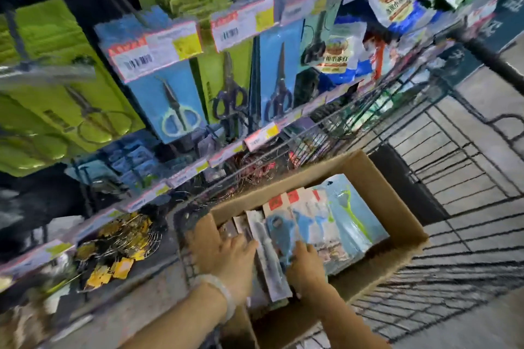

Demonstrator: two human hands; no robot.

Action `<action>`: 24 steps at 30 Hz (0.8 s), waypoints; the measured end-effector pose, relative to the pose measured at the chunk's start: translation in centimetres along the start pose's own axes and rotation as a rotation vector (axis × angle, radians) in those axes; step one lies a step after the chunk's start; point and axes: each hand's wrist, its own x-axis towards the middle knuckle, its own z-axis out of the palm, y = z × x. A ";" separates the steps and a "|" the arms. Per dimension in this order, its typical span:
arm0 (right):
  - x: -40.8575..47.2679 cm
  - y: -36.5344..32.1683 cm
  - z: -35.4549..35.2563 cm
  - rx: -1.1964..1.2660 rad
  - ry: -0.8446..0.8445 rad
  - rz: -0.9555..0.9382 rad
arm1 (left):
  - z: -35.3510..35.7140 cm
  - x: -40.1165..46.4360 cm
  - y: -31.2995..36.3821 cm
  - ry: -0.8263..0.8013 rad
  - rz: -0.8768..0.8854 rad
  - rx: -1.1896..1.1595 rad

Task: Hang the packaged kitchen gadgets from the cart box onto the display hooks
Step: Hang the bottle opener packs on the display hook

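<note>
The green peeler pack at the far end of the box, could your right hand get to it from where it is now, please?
Probably yes. The right hand is already inside the open cardboard box, and the green peeler pack lies on top of the stack with nothing covering it.

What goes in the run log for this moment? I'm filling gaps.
stage: picking | left hand: on packages | right hand: on blue package | box: stocked

**Scissors fill the racks above**

Blue-carded scissors [173, 102] hang beside green-carded ones [71, 110], price tags [154, 49] clipped in front. Lower left, a pile of yellow-tagged wire utensils [119, 246]. At right, grey floor tiles [453, 150] show through the mesh.
</note>
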 end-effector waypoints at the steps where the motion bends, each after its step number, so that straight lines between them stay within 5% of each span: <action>1: 0.8 0.5 -0.1 -0.014 -0.017 -0.024 | 0.2 0.4 0.4 -0.015 -0.024 -0.013; 5: 3.5 1.5 -0.6 -0.091 -0.069 -0.027 | 1.2 1.7 1.9 0.021 -0.112 -0.162; 19: 5.6 6.0 -1.5 0.375 -0.155 0.004 | 3.8 3.5 5.6 0.001 -0.327 -0.501; 24: 2.6 9.2 -4.8 0.723 -0.412 -0.135 | 3.1 3.8 6.9 0.000 -0.372 -0.993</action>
